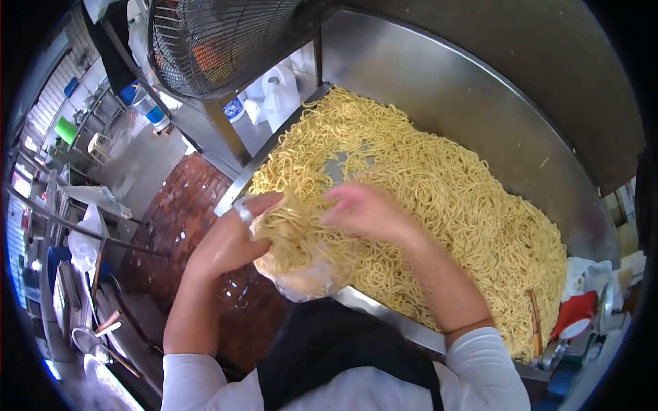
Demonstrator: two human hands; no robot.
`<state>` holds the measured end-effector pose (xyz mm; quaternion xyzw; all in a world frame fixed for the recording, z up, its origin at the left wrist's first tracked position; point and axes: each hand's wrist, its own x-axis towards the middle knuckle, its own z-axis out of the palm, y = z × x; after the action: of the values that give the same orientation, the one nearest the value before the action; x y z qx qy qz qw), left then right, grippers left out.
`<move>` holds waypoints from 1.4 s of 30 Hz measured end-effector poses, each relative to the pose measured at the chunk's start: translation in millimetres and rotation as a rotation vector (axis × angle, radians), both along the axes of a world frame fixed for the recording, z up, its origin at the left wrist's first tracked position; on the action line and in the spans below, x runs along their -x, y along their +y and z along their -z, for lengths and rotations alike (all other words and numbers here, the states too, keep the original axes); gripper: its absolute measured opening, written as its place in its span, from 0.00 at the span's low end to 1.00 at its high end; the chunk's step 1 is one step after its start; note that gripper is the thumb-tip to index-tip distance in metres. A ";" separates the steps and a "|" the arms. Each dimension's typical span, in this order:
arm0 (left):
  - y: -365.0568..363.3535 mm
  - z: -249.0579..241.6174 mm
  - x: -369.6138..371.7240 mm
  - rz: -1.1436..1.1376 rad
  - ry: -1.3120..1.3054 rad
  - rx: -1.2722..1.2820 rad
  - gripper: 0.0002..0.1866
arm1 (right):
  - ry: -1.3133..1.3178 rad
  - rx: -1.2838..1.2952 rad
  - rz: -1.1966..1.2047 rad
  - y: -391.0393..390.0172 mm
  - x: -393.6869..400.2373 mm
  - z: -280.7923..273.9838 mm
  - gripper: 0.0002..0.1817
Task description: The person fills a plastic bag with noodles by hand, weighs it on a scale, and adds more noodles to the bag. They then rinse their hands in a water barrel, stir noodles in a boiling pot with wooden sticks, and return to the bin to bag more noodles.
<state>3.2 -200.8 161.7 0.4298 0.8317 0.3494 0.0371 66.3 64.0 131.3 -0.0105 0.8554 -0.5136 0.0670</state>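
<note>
The left hand [229,240] grips the mouth of a thin clear plastic bag [305,274], fingers curled around its rim and holding it open just off the table's near edge, at about 7 o'clock from the middle of the noodle pile. The bag already carries a clump of noodles and sags below the hand. The right hand [367,212] hovers just beside the bag's mouth, fingers loosely bent over a bunch of strands it is pressing toward the opening; motion blur hides how firmly it grips them.

The big heap of yellow cooked noodles [439,198] covers most of the shiny stainless steel table [480,103], with a bare patch of metal showing near 11 o'clock of the heap. A large wire-caged fan [212,41] hangs at 11 o'clock, white plastic jugs [277,92] stand beneath it, and wooden chopsticks [534,322] lie at the pile's 4 o'clock end.

Risk, as I judge it: the bag hangs over the red tiled floor [185,212], so strands trailing over the rim could slide off and drop. The thin film might also slip from the left fingers as weight builds.
</note>
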 end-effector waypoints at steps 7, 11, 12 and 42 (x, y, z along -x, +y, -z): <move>19.1 -63.6 -29.0 0.085 -0.941 -0.533 0.31 | 0.058 0.415 -0.152 -161.3 35.9 72.5 0.20; -19.8 -53.1 -3.9 -0.109 -0.899 -0.412 0.19 | -0.168 -0.374 -1.051 -108.4 74.7 8.3 0.23; -35.0 -40.9 -2.4 -0.147 -0.953 -0.544 0.16 | -0.295 -0.204 -0.849 -87.2 81.1 -20.5 0.29; -0.7 26.9 -17.3 -0.007 -0.658 0.091 0.14 | 0.027 -0.405 -0.275 20.2 -42.3 -20.1 0.17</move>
<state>20.6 -201.5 134.8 0.2890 0.7914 0.4321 0.3217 108.5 84.2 151.4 -0.1201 0.9322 -0.3176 0.1256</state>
